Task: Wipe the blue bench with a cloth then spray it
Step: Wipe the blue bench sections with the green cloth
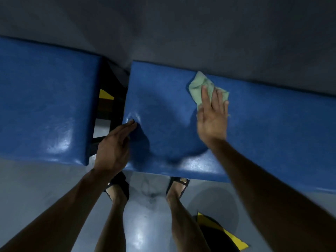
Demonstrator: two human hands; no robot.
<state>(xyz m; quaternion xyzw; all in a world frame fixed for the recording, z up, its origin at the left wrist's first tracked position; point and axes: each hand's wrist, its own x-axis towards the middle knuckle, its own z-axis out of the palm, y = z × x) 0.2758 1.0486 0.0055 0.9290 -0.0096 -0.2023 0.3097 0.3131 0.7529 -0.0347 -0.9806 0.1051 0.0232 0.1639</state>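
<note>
Grey floor [36,188] and grey wall [163,24], with a blue bench [272,124] of two padded sections split by a dark gap running across the view. Left hand [113,148], fingers straight, rests on the near left corner of the right-hand section; right hand [212,120], fingers flat and extended, presses a pale green cloth [197,86] onto that same section near its far edge.

The blue bench [163,110] has 2 padded sections with glossy, textured vinyl, set end to end with a dark gap between them; the right one runs out of view. A pale green cloth [200,88], crumpled, lies flat on the right section near its far edge, partly covered; its fabric looks like microfibre, though blur hides detail.
</note>
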